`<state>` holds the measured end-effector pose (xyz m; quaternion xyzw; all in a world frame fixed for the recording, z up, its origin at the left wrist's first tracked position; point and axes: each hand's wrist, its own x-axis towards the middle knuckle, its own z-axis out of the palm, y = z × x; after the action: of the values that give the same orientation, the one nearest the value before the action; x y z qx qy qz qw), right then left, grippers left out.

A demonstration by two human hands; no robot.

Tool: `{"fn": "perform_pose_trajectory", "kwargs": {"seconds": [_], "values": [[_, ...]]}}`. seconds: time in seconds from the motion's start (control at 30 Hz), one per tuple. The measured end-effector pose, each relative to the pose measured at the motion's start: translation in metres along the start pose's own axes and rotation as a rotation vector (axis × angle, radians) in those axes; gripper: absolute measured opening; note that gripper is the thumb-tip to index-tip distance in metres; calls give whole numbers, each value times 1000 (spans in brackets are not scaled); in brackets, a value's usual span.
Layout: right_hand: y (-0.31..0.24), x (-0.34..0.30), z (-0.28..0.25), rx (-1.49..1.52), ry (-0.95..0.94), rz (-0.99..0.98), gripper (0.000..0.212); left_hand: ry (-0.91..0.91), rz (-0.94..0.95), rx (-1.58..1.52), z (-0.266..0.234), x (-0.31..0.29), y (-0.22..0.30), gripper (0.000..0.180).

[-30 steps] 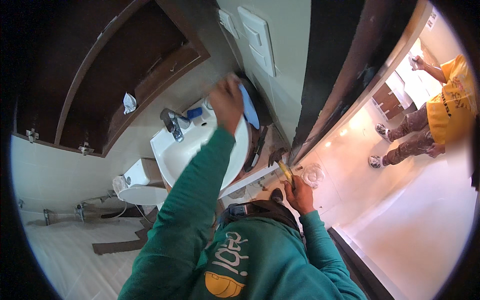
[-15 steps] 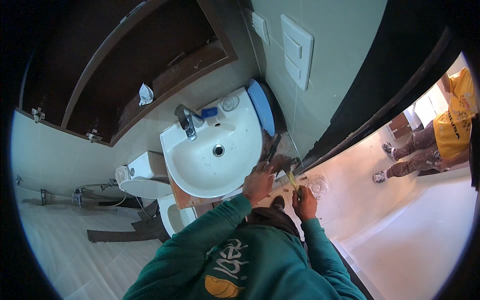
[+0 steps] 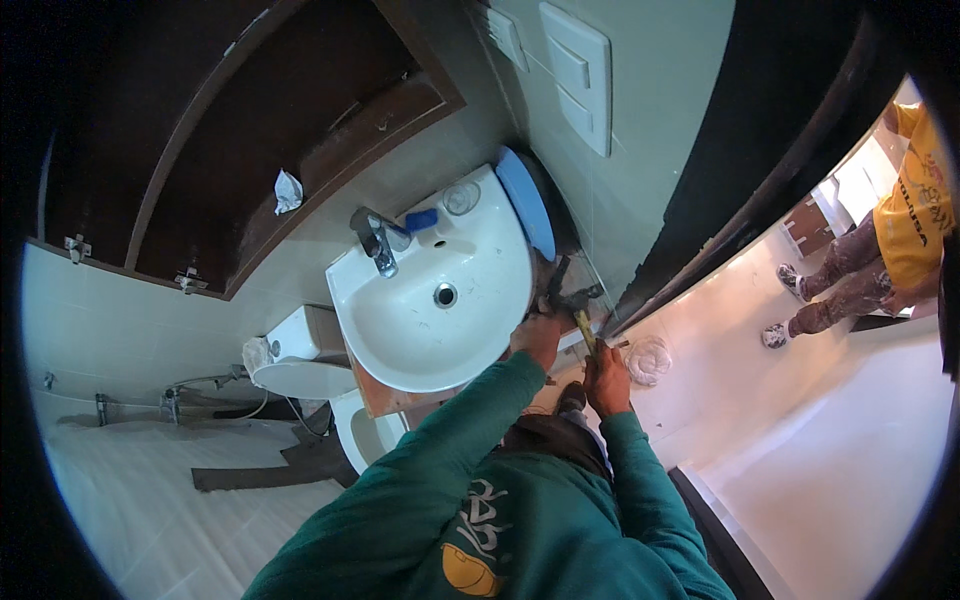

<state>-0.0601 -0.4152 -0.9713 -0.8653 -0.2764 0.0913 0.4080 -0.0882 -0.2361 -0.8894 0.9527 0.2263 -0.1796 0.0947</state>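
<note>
My right hand [image 3: 607, 382] is wrapped round the yellow handle of a hammer [image 3: 584, 328], beside the washbasin's right edge. The hammer's dark head lies just past my left hand. My left hand [image 3: 537, 338] is closed at the basin's near right rim, its fingers partly hidden. A dark slim tool [image 3: 558, 275] sticks up beyond it and seems to be in its grip; its kind is not clear. The white washbasin [image 3: 430, 340] sits on a brown counter [image 3: 376, 392].
A blue basin [image 3: 527, 205] leans at the wall behind the washbasin. The faucet [image 3: 378, 243] and a blue sponge [image 3: 421, 219] are at its back. An open dark cabinet [image 3: 330, 165] hangs above. A toilet [image 3: 370, 428] stands left. A person in a yellow shirt [image 3: 912, 200] stands at right.
My left hand has moved forward and right, nearer the hammer head. The hammer has shifted slightly, with its head close to the dark tool. The whole view has turned a little.
</note>
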Motion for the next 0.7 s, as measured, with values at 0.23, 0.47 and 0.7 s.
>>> {"fn": "perform_pose_trajectory", "kwargs": {"seconds": [0.23, 0.47, 0.7], "values": [[-3, -1, -2, -8, 3, -16, 42, -50, -88, 47, -4, 12, 14, 16], [-14, 7, 3, -19, 27, -47, 41, -72, 92, 88, -21, 1, 6, 17], [-6, -4, -7, -30, 62, -37, 41, 59, 264, -73, -29, -12, -10, 18]]}}
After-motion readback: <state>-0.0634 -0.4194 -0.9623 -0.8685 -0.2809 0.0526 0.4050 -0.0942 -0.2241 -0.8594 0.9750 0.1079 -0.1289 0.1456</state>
